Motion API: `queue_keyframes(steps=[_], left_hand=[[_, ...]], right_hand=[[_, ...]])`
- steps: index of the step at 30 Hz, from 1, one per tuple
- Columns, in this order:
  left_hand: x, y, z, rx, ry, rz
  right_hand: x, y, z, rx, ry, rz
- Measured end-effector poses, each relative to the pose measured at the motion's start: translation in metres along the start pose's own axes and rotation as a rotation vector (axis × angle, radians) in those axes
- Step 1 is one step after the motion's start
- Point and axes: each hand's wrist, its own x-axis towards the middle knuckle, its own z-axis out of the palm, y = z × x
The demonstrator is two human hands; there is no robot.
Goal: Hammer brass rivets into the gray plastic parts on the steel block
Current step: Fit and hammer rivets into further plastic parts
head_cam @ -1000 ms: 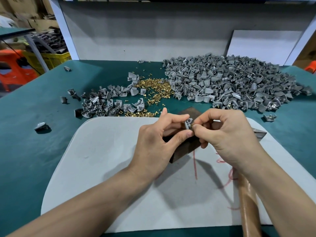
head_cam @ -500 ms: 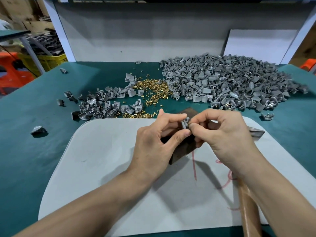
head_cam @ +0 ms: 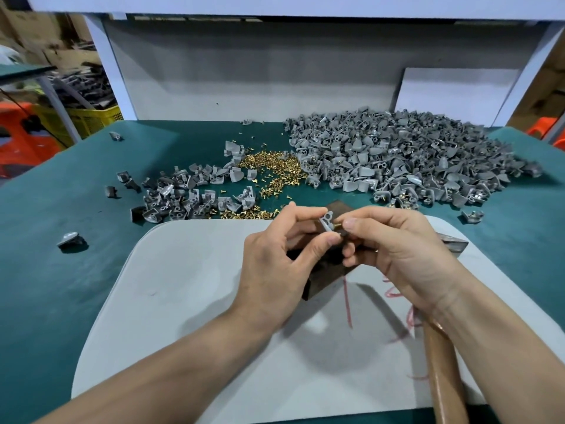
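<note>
My left hand point(head_cam: 275, 261) pinches a small gray plastic part point(head_cam: 326, 221) between thumb and fingers, just above the dark steel block point(head_cam: 321, 280). My right hand point(head_cam: 397, 255) pinches a brass rivet point(head_cam: 337, 225) with its tip at the part's hole. Both hands cover most of the block, which lies on the pale gray mat point(head_cam: 183, 301). The hammer lies at the right, its wooden handle point(head_cam: 443, 371) under my right forearm and its steel head point(head_cam: 455, 242) showing behind my right hand.
A large heap of gray parts point(head_cam: 412, 160) fills the back right of the green table point(head_cam: 61, 270). Loose brass rivets point(head_cam: 272, 169) lie at the middle back, a smaller pile of gray parts point(head_cam: 189, 197) to their left. Stray parts point(head_cam: 72, 240) dot the left side.
My hands have drawn slightly apart, so the gray part and the rivet at its hole now show between the fingertips. The camera has tilted a little.
</note>
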Motion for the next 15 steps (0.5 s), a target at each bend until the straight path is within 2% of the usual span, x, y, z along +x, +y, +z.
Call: queue_keyframes(steps=[6,15], left_hand=[[-0.0006,-0.0027,0.0006,-0.003,0.003,0.001],[-0.0006,-0.0043,0.0025,0.062,0.011,0.040]], right_hand=[[0.0010,0.0006,-0.0018,-0.049,-0.014,-0.009],[0.0012,-0.0002,-0.0016,-0.186,0.058,-0.038]])
